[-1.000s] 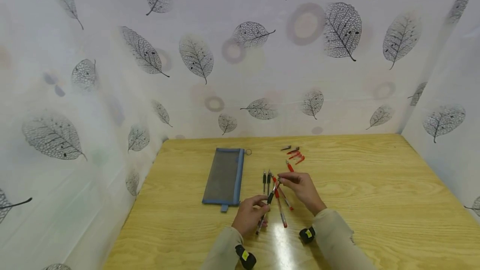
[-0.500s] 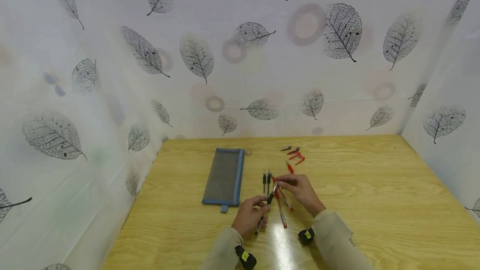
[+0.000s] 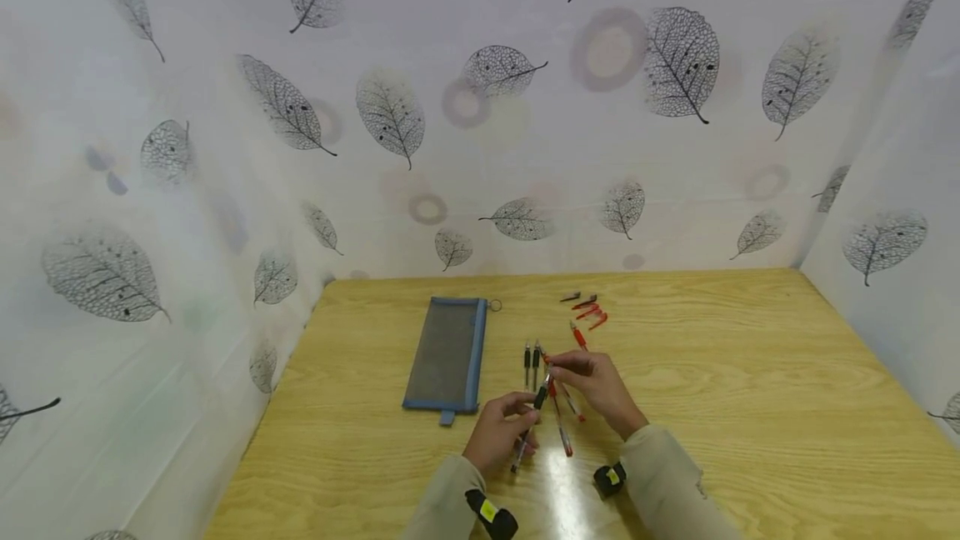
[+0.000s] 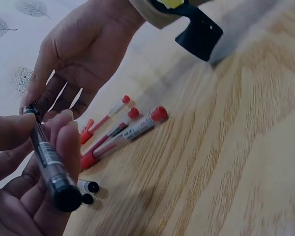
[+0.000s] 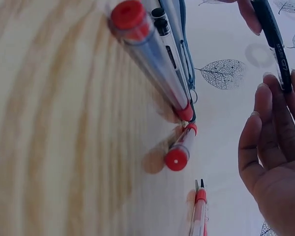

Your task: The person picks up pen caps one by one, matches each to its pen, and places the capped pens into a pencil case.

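Observation:
My left hand [image 3: 495,433] grips a black gel pen [image 3: 541,397] by its barrel, tilted above the table. Its clear barrel and black end plug point at the camera in the left wrist view. With thumb and fingers, my right hand [image 3: 602,390] pinches the pen's upper end; the fingertips hide whether a cap sits there. In the right wrist view, the pen's dark part [image 5: 278,42] runs between both hands. Two black pens [image 3: 531,356] lie behind the hands. Red pens [image 3: 562,427] lie beneath and beside them, another red pen [image 3: 578,335] farther back.
A grey mesh pencil pouch [image 3: 445,355] with blue edging lies flat left of the pens. Black caps [image 3: 572,297] and red caps [image 3: 592,312] are grouped near the back of the wooden table [image 3: 712,373]. Leaf-printed sheeting [image 3: 525,148] encloses the back and sides.
My right hand has moved slightly down and left, closer to my left hand along the black gel pen. My left hand keeps its grip almost in place.

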Demonstrator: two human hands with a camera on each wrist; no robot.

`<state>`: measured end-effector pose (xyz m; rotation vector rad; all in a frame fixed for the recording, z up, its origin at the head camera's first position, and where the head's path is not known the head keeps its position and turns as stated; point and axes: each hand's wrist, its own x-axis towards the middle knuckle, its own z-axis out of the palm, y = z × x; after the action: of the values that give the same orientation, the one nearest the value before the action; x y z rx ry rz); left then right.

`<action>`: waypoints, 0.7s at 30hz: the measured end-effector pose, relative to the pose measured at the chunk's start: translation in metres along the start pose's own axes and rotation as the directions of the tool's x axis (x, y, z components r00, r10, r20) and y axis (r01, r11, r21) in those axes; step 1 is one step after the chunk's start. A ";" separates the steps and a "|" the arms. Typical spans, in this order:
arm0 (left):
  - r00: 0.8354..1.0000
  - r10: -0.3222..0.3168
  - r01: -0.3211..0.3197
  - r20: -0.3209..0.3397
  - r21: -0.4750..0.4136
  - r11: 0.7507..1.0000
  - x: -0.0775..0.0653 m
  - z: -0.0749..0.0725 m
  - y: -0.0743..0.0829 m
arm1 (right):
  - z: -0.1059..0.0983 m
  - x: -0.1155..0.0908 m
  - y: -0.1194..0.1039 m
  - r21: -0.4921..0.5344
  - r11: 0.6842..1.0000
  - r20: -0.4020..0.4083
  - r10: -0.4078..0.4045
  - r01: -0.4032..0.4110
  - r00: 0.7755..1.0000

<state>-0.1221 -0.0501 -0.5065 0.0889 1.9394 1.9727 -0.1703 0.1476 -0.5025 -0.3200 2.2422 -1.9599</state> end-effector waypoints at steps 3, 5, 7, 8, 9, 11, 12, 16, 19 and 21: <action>1.000 -0.020 0.020 0.013 -0.048 0.999 0.000 0.001 -0.002 | 0.002 -0.001 -0.002 0.018 1.000 -0.023 -0.016 0.017 1.000; 0.999 -0.045 0.047 0.024 -0.090 0.995 0.000 0.002 -0.002 | 0.004 -0.002 -0.004 0.029 0.999 -0.036 -0.022 0.023 0.999; 0.996 -0.075 0.081 0.047 -0.128 0.988 0.000 0.003 -0.001 | 0.005 -0.003 -0.005 0.033 0.999 -0.043 -0.021 0.023 0.999; 0.994 -0.089 0.096 0.060 -0.141 0.985 -0.001 0.003 0.000 | 0.005 -0.003 -0.006 0.035 0.999 -0.042 -0.019 0.021 0.999; 0.992 -0.104 0.114 0.075 -0.154 0.981 -0.001 0.004 0.001 | 0.005 -0.004 -0.006 0.035 0.999 -0.042 -0.017 0.019 0.999; 0.987 -0.125 0.140 0.103 -0.161 0.977 -0.002 0.004 0.003 | 0.005 -0.005 -0.007 0.031 0.999 -0.047 -0.018 0.020 0.999; 0.985 -0.130 0.147 0.114 -0.155 0.977 -0.003 0.004 0.004 | 0.005 -0.006 -0.008 0.032 0.999 -0.048 -0.020 0.022 0.999; 0.985 -0.122 0.140 0.120 -0.147 0.979 -0.004 0.006 0.008 | 0.006 -0.011 -0.010 0.035 0.999 -0.066 -0.022 0.024 0.998; 0.989 -0.115 0.127 0.089 -0.153 0.980 -0.006 0.011 0.008 | 0.008 -0.015 -0.011 0.046 0.998 -0.074 -0.028 0.032 0.997; 0.991 -0.116 0.124 0.062 -0.152 0.981 -0.007 0.013 0.009 | 0.009 -0.017 -0.012 0.064 0.997 -0.073 -0.043 0.047 0.996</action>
<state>-0.1133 -0.0395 -0.4959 -0.0169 1.7105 2.0121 -0.1506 0.1418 -0.4923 -0.3001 2.2255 -2.0949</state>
